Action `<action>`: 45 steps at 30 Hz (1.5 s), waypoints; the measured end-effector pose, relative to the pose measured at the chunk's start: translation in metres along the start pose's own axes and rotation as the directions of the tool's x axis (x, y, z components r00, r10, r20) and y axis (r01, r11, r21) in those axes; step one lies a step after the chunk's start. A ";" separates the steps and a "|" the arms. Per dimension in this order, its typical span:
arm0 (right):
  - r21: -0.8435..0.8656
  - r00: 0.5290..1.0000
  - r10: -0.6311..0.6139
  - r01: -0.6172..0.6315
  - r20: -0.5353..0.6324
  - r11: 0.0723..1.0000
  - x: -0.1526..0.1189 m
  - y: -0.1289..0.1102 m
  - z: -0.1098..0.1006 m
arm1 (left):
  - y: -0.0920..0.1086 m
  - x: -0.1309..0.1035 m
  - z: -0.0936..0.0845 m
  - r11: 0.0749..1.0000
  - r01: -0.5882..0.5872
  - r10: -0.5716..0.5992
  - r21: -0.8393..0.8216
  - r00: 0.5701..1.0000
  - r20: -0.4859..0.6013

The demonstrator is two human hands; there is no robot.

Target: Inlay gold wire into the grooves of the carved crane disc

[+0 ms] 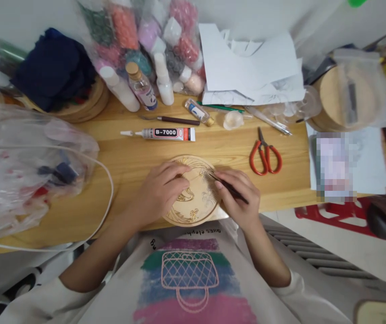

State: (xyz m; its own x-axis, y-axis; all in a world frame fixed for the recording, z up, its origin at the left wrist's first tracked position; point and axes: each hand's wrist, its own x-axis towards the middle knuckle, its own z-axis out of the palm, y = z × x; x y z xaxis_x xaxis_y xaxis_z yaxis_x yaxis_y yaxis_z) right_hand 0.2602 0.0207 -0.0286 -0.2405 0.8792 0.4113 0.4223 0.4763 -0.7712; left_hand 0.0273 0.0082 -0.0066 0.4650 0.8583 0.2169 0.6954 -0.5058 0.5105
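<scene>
A round pale board (pixel 198 211) lies flat near the front edge of the table, with raised gold wire lines on it and grey drawn lines toward its right side. My left hand (pixel 161 189) rests over the board's left part, fingers bent, fingertips pressing on its surface. Whether a fine wire is under those fingertips I cannot make out. In my right hand (pixel 243 195) are dark, slender tweezers (pixel 233 191), pinched between thumb and fingers. Their tip touches or hovers just above the board's upper right, among the drawn lines.
Behind the board lie a B-7000 glue tube (pixel 169 133), a dark-handled tool (pixel 179 120) and a small bottle (pixel 199 111). Red-handled pliers (pixel 265 155) are to the right. Bottles, bagged coloured material (pixel 123 27) and papers (pixel 250 63) line the back. A white cable (pixel 110 193) loops at left.
</scene>
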 end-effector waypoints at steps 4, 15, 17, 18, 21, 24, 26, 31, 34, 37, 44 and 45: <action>0.000 1.000 -0.010 0.010 0.008 1.000 0.001 0.000 -0.002 | 0.002 0.001 0.001 1.000 0.017 -0.017 -0.001 0.999 0.039; 0.039 0.999 0.019 -0.021 0.050 0.999 0.002 0.001 -0.001 | 0.014 -0.002 0.004 0.990 0.045 -0.036 0.137 0.997 -0.066; 0.024 0.999 0.007 -0.008 0.040 1.000 0.002 0.000 -0.001 | 0.016 -0.004 0.005 0.990 0.060 -0.053 0.129 0.997 -0.052; 0.013 0.999 0.000 -0.001 0.034 1.000 0.001 0.000 -0.001 | 0.016 -0.005 0.006 0.990 0.067 -0.062 0.121 0.997 -0.047; -0.015 0.999 -0.022 0.023 0.024 1.000 0.001 -0.001 0.000 | 0.017 -0.007 0.010 0.992 0.054 -0.048 0.110 0.997 -0.057; -0.023 0.999 -0.032 0.033 0.022 0.999 0.001 -0.001 -0.001 | 0.018 -0.007 0.013 0.990 0.035 -0.021 0.135 0.995 -0.099; -0.028 0.999 -0.027 0.028 0.025 0.999 0.001 -0.001 -0.001 | 0.019 -0.006 0.015 0.988 0.046 -0.027 0.147 0.992 -0.123; -0.044 0.999 -0.028 0.030 0.036 0.999 0.002 -0.002 -0.001 | 0.028 -0.003 0.013 0.974 0.084 -0.057 0.209 0.989 -0.134; -0.043 0.999 -0.022 0.023 0.033 0.999 0.003 -0.001 -0.001 | 0.037 -0.004 0.011 0.968 0.108 -0.078 0.224 0.987 -0.140; -0.034 0.999 -0.017 0.018 0.031 0.999 0.002 -0.001 -0.001 | 0.046 -0.005 0.012 0.962 0.162 -0.134 0.220 0.982 -0.137; -0.084 0.997 -0.054 0.058 0.048 0.995 -0.002 -0.002 0.001 | 0.055 -0.007 0.009 0.937 0.217 -0.171 0.275 0.969 -0.179; -0.100 0.997 -0.064 0.069 0.046 0.993 -0.003 -0.003 0.002 | 0.057 -0.006 0.005 0.936 0.186 -0.129 0.300 0.971 -0.199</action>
State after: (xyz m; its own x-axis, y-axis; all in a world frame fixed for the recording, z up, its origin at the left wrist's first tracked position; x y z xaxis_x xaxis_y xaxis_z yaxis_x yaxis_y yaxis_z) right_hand 0.2581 0.0170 -0.0285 -0.3075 0.8453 0.4370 0.4897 0.5343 -0.6890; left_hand 0.0672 -0.0260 0.0171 0.2529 0.9165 0.3101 0.9015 -0.3396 0.2684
